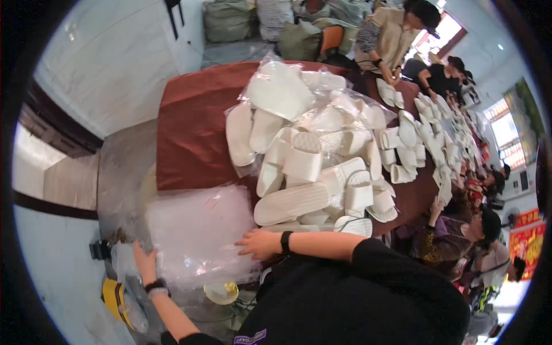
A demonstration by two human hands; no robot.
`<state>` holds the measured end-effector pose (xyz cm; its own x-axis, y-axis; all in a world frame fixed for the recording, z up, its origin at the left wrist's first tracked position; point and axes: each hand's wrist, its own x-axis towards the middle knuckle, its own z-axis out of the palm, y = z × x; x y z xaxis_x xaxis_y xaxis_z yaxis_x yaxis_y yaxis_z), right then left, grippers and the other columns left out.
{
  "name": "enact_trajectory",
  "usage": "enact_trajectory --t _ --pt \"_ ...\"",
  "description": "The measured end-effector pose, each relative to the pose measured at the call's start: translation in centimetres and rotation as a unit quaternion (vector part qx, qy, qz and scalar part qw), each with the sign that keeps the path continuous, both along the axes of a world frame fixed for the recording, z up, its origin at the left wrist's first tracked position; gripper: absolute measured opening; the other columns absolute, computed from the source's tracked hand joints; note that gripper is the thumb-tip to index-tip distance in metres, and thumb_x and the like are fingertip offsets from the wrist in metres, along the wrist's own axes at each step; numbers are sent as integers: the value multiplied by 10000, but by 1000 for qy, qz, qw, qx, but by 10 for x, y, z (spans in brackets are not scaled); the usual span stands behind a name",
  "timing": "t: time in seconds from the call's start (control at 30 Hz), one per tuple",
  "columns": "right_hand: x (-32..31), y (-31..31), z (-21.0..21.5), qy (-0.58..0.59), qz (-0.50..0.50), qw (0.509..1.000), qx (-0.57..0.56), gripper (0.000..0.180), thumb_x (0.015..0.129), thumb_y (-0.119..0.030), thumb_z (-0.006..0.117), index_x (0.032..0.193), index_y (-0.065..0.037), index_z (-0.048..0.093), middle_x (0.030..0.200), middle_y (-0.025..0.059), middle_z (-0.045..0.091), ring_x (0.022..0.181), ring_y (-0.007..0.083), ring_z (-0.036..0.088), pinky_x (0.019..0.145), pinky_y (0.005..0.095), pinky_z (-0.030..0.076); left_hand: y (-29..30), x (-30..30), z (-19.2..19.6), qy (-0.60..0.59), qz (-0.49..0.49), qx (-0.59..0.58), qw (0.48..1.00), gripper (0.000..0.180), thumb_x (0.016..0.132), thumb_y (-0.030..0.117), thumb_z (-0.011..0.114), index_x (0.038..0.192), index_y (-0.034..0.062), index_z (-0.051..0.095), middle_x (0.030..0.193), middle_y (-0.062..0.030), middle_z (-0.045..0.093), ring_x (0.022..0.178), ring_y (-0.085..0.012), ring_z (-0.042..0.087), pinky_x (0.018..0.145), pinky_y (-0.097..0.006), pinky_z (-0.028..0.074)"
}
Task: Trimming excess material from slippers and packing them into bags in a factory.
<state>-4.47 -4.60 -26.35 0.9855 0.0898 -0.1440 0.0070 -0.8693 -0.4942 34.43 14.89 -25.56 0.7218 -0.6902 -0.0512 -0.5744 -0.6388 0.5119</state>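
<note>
A stack of clear plastic bags (198,233) lies flat at the near left corner of the table, partly past its edge. My right hand (260,244) rests on the stack's right side, fingers stretched out and apart. At the stack's left edge is my left hand (146,263), with its thumb and fingers apart; whether it touches the top bag is hard to tell. Just beyond my right hand a heap of white slippers (293,204) lies loose. Farther back, several slippers are packed in clear bags (282,86).
A dark red cloth (192,126) covers the table. Co-workers (397,40) stand along its far and right sides, near more white slippers (405,144). Full sacks (230,23) stand against the back. A yellow-banded package (118,302) is low at the left, beside the wall.
</note>
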Motion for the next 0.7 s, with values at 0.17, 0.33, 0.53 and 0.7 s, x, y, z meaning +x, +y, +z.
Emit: enact_trajectory --t 0.17,0.33,0.53,0.7 --pt "0 -3 -6 61 7 998 24 532 770 -294 647 1278 -237 503 1369 96 418 1121 293 489 899 440 421 -13 -69 18 -103 -65 -14 992 760 749 300 713 1372 62 351 1358 -201 397 1266 -356 350 1050 -457 256" --pt "-16 -39 41 -27 -70 989 127 518 811 -303 616 1294 -175 480 1352 129 426 1110 318 508 902 432 425 -49 -148 -13 -48 -101 173 979 955 710 555 651 1462 218 169 1521 -128 78 1392 -364 43 1045 -640 31" --pt "-141 -174 82 -189 -437 806 353 488 849 -78 590 1306 -76 418 1265 74 500 1010 170 550 863 316 459 -41 -159 -56 -34 -112 206 971 1048 646 481 718 1469 220 123 1526 -125 47 1392 -374 15 1039 -650 15" --pt "-300 -307 30 -282 -733 570 244 468 833 -204 600 1240 -21 462 1168 106 556 997 219 563 803 332 458 -57 -163 -33 -80 -68 249 963 1024 640 545 711 1454 200 194 1519 -134 84 1392 -328 104 1041 -650 84"
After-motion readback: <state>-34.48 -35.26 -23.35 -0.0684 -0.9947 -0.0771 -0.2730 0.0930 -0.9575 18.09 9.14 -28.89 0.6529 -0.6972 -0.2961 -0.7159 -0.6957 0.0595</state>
